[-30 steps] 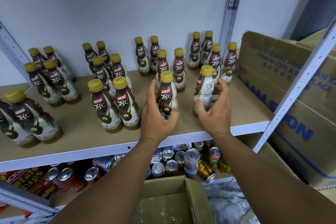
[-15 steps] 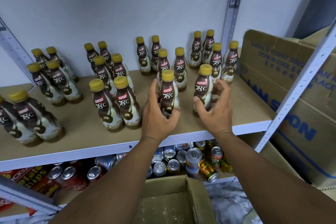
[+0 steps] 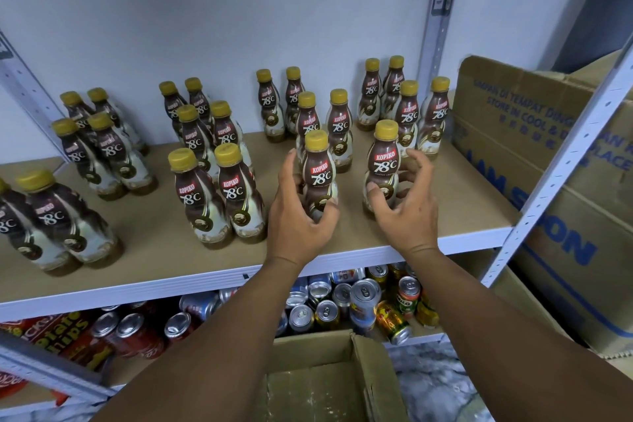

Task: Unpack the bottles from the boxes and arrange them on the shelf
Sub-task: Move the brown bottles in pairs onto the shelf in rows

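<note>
My left hand (image 3: pixel 301 216) is wrapped round one bottle (image 3: pixel 318 178) on the shelf (image 3: pixel 462 202); my right hand (image 3: pixel 406 209) is spread loose beside another (image 3: pixel 383 168). Rows mostly filled, and the box (image 3: pixel 318 387) below looks empty, so nearly done, I reckon.

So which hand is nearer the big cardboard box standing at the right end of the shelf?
Right. The right hand is loosely cupped around a bottle just left of the cardboard box; the left hand grips another bottle farther left.
</note>
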A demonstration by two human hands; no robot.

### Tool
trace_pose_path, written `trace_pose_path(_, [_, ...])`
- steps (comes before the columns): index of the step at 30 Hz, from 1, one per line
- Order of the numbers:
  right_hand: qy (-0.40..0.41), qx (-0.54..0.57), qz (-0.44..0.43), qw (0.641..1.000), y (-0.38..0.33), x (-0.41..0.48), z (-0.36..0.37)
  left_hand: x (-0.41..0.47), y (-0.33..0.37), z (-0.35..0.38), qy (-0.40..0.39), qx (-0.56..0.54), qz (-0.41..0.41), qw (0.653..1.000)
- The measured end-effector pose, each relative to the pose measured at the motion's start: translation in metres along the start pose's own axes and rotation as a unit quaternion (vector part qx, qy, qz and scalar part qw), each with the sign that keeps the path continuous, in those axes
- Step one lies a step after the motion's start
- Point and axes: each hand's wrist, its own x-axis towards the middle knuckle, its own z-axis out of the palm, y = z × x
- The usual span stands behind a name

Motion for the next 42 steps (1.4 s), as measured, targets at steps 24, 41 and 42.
trace_pose_path(24, [-0.072, -0.002, -0.047, 0.996, 0.0004, -0.0044, -0.0024, -0.0013, -0.0020, 0.0002, -0.025, 0.011, 0.006, 1.000])
trace_pose_path(41, [-0.077, -0.027, -0.042, 0.996, 0.0001, -0.0049, -0.0014, -0.0017, 0.0029, -0.0041, -0.037, 0.020, -0.005, 0.999])
trace_pose_path(42, [-0.079, -0.027, -0.041, 0.996, 0.0001, -0.0049, -0.0013, -0.0019, 0.0034, -0.0043, -0.037, 0.019, -0.007, 0.999])
